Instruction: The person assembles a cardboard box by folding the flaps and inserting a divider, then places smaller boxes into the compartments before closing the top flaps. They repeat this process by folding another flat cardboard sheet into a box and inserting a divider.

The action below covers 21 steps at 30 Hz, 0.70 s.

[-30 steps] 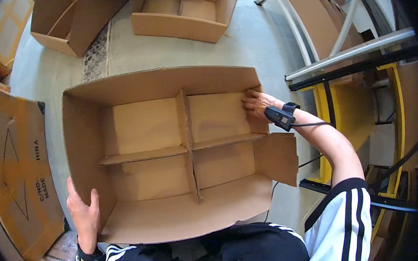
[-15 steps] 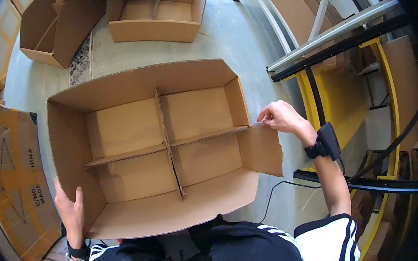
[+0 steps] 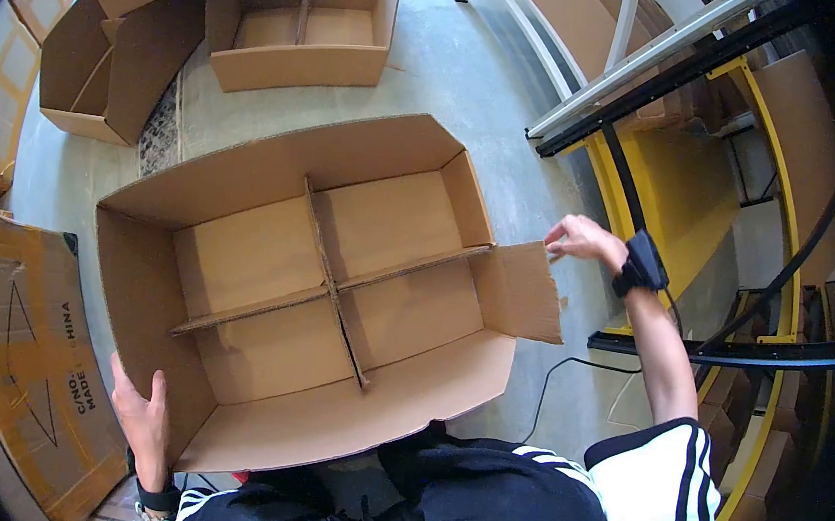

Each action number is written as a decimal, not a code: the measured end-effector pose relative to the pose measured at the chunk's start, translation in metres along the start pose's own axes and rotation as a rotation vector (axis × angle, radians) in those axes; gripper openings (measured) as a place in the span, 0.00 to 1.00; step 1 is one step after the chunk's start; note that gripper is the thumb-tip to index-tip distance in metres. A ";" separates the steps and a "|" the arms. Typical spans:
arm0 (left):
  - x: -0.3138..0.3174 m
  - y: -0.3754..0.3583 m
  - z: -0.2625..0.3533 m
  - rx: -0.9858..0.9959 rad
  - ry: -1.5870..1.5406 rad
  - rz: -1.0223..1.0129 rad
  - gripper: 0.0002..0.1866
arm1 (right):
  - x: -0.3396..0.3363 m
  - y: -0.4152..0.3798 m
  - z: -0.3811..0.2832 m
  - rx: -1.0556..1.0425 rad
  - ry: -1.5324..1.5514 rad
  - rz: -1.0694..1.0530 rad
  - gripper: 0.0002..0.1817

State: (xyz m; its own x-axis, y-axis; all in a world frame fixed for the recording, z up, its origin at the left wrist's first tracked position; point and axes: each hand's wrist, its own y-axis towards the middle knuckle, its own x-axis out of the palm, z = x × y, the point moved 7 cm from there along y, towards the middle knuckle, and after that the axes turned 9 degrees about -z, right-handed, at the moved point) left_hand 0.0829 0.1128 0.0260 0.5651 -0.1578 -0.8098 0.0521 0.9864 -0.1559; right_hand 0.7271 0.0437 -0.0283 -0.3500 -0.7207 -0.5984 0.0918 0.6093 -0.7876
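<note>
A cardboard box point(image 3: 426, 382) without a lid tilts in front of my lap, its inside split into compartments by a crossed cardboard divider point(image 3: 336, 288). My left hand point(image 3: 142, 425) grips the lower left wall, thumb on the inner side and fingers behind it. On the right side, a short cardboard flap point(image 3: 520, 291) sticks outward. Just past the flap's upper outer corner is my right hand point(image 3: 588, 243), fingers bent and pinched together. Whatever lies between those fingertips is too small to make out.
More divided cardboard boxes point(image 3: 296, 63) stand on the floor at the back left. A taped carton point(image 3: 27, 354) is close on the left. At right are a yellow metal frame point(image 3: 676, 185), a grey metal leg stand point(image 3: 647, 72) and a black cable point(image 3: 569, 360) on the floor.
My right hand has moved right along the flap's upper edge to beyond its outer corner. The flap has swung slightly outward. My left hand keeps its grip on the box.
</note>
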 end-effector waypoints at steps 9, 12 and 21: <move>0.004 0.000 -0.012 0.025 0.007 0.007 0.32 | 0.102 -0.024 -0.045 -0.264 1.037 -0.037 0.27; 0.003 0.001 -0.012 -0.007 -0.009 -0.025 0.33 | 0.106 -0.018 -0.043 -0.267 1.032 -0.007 0.29; 0.002 0.001 -0.016 -0.016 0.080 -0.006 0.33 | 0.092 -0.012 -0.100 -0.491 0.744 -0.008 0.47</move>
State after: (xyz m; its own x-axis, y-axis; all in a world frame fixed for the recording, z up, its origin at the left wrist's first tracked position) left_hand 0.0711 0.1126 0.0152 0.4972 -0.1678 -0.8512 0.0423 0.9846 -0.1694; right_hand 0.6006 0.0031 -0.0587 -0.8794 -0.4284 -0.2077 -0.2635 0.8012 -0.5372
